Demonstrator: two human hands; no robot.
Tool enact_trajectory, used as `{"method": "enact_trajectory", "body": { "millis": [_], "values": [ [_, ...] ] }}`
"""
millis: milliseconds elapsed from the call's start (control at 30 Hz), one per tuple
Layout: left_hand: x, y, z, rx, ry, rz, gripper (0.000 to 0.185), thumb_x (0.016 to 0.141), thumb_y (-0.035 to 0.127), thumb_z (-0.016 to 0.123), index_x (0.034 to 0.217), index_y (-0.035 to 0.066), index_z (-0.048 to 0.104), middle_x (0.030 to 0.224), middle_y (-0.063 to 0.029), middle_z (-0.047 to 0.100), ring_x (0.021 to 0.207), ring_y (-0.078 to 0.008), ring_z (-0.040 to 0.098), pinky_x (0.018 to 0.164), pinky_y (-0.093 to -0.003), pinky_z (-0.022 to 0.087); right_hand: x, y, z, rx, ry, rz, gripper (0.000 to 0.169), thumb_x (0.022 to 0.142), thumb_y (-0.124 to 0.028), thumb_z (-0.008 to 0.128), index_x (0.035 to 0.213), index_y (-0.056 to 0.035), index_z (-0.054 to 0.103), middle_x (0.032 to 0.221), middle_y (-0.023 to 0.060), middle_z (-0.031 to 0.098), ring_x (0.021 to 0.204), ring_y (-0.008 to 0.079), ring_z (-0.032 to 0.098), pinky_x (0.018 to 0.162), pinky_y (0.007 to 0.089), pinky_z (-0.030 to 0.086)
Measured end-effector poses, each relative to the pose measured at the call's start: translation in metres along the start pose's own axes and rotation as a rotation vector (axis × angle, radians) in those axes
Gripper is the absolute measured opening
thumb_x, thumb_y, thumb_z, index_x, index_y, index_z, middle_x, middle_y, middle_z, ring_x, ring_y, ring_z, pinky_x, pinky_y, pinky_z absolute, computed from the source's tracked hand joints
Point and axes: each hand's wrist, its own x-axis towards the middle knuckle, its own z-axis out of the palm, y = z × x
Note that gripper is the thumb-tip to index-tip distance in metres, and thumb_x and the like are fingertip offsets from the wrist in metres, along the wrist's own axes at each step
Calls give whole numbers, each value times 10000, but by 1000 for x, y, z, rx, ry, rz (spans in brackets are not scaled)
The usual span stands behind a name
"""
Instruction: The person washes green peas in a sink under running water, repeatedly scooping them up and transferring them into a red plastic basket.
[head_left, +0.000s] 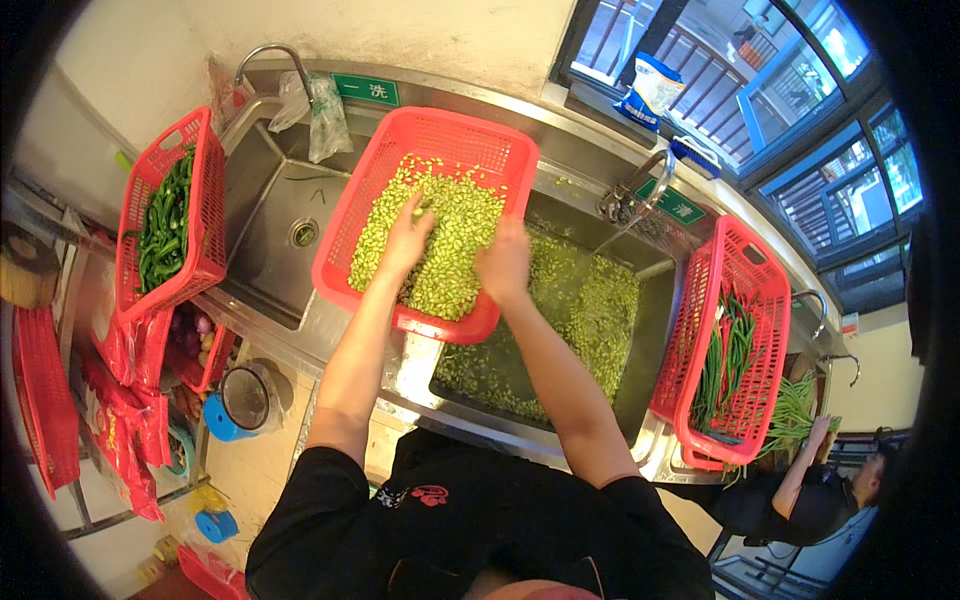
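Observation:
A red plastic basket (424, 325) rests across the divider between two steel sink basins, holding a heap of shelled green beans (450, 262). Over the heap, my left hand (405, 238) has its thumb and fingers curled about a few beans. At the basket's right side is my right hand (507, 262), blurred and partly turned away, so its fingers are hard to make out. More shelled beans (600, 322) float in the water-filled right basin (660, 315), where a tap (660, 180) runs.
Left basin (259, 232) has a drain. Red baskets of green peppers (166, 221) and of long green and red peppers (724, 360) flank the sinks. A plastic bag (328, 120) hangs by the left tap (274, 52). At far right another person (817, 487) handles long green beans (791, 409).

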Motion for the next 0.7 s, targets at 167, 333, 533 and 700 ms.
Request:
{"method": "enact_trajectory", "body": {
  "millis": [167,333,533,700],
  "values": [
    [-15,-15,18,669,-20,183,593,770,230,598,1316,100,407,1410,-158,306,1328,-346,217,1055,-545,156,-26,-15,12,96,-226,-230,421,664,-45,583,1079,4,541,1099,201,550,1024,358,523,941,452,378],
    [-25,4,21,279,-12,168,473,876,223,471,1317,68,399,1394,-159,335,1311,-310,272,1062,-453,210,-22,-38,-33,577,-306,68,400,818,-89,530,1208,-30,467,1267,174,464,1188,305,438,1001,373,351],
    [-57,48,92,-1052,-127,-165,543,962,398,312,1394,79,224,1403,-127,317,1238,-273,379,1035,-386,311,-45,-25,-67,789,-46,-11,365,874,-132,476,1229,-44,468,1278,148,460,1222,311,392,1025,412,300],
    [-111,92,147,-1250,-228,-258,583,948,453,306,1397,94,205,1385,-113,334,1242,-279,372,1042,-408,305,-76,33,-99,531,20,-93,354,892,-229,450,1195,-57,509,1285,100,463,1257,278,357,1052,479,200]
  ]
}}
